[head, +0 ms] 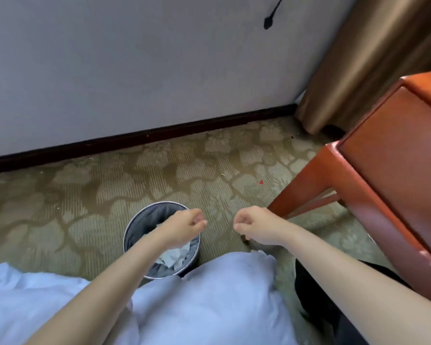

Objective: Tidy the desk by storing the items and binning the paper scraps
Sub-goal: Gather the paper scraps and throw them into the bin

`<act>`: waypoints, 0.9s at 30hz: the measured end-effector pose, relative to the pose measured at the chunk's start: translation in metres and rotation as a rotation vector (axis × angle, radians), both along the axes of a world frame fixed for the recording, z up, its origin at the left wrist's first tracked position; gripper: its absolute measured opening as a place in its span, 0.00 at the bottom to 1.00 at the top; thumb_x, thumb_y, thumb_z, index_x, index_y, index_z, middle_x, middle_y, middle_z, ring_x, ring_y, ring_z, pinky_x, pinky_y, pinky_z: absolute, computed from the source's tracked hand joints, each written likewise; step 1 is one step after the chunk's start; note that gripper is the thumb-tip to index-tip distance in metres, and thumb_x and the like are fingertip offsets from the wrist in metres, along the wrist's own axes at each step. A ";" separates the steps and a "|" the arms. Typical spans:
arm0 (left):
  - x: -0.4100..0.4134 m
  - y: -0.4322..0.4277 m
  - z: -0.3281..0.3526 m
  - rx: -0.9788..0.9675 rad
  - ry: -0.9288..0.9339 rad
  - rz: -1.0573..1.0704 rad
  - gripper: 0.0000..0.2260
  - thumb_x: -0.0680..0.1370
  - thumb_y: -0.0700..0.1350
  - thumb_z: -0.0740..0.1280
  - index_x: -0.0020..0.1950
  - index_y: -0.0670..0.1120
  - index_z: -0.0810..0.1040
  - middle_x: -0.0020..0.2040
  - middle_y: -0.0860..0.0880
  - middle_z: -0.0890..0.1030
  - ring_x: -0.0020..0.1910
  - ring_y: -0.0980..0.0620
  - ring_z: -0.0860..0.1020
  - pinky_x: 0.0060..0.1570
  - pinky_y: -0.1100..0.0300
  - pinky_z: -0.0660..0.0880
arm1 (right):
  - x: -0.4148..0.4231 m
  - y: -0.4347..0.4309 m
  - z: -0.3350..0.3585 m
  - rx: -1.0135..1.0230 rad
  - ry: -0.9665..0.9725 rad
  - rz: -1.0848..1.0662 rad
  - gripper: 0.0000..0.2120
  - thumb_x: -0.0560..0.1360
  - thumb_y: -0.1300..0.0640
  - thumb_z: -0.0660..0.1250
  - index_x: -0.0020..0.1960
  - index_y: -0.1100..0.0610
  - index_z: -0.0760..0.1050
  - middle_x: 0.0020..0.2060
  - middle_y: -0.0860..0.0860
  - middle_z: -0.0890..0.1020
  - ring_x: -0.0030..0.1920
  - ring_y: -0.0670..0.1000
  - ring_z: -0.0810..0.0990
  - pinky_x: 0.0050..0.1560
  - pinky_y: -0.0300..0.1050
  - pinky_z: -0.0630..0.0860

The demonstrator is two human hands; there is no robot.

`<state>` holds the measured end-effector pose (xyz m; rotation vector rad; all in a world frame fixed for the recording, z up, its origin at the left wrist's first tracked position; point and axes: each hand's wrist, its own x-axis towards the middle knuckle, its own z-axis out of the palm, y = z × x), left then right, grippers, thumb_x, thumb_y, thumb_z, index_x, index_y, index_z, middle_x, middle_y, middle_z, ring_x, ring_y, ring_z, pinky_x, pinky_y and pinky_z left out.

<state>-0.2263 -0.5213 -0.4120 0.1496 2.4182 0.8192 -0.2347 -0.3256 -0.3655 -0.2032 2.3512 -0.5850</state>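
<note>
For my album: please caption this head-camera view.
Left hand over a waste bin of crumpled paper scraps, right hand beside it, near a wooden desk.

The round, dark wastebasket (144,224) with a silver rim stands upright on the patterned carpet (105,192), its mouth uncovered. Crumpled white paper scraps (174,257) lie heaped inside it, toward the near wall.

I logged soft, even, moderately bright light, a glare patch on the desk's (396,183) lower edge, weak shadows on the carpet (110,185), slight overall softness, and wide-angle bowing of the skirting board (144,135).
</note>
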 end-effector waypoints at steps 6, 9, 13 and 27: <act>0.006 0.053 0.093 -0.104 0.073 -0.253 0.15 0.80 0.55 0.57 0.59 0.47 0.75 0.59 0.49 0.79 0.58 0.50 0.76 0.59 0.55 0.72 | 0.023 0.044 0.084 0.103 0.114 0.104 0.11 0.78 0.50 0.61 0.57 0.53 0.76 0.55 0.53 0.79 0.54 0.53 0.77 0.54 0.46 0.73; 0.014 0.079 0.145 -0.136 0.152 -0.340 0.15 0.80 0.56 0.57 0.59 0.49 0.75 0.57 0.50 0.79 0.55 0.52 0.77 0.58 0.56 0.72 | 0.040 0.067 0.145 0.102 0.237 0.121 0.10 0.78 0.50 0.61 0.55 0.51 0.76 0.52 0.51 0.80 0.51 0.53 0.78 0.54 0.49 0.75; 0.030 0.118 0.215 -0.160 0.269 -0.434 0.15 0.80 0.57 0.57 0.59 0.51 0.75 0.56 0.53 0.79 0.53 0.53 0.77 0.55 0.58 0.72 | 0.078 0.101 0.219 0.019 0.403 0.058 0.10 0.78 0.50 0.60 0.55 0.51 0.76 0.48 0.47 0.79 0.48 0.50 0.77 0.51 0.46 0.75; 0.133 0.285 0.348 -0.166 0.536 -0.815 0.12 0.79 0.56 0.58 0.60 0.56 0.73 0.58 0.55 0.78 0.54 0.55 0.76 0.59 0.55 0.73 | 0.236 0.252 0.317 0.213 0.552 -0.174 0.12 0.79 0.48 0.59 0.61 0.49 0.73 0.55 0.48 0.79 0.51 0.48 0.78 0.53 0.44 0.78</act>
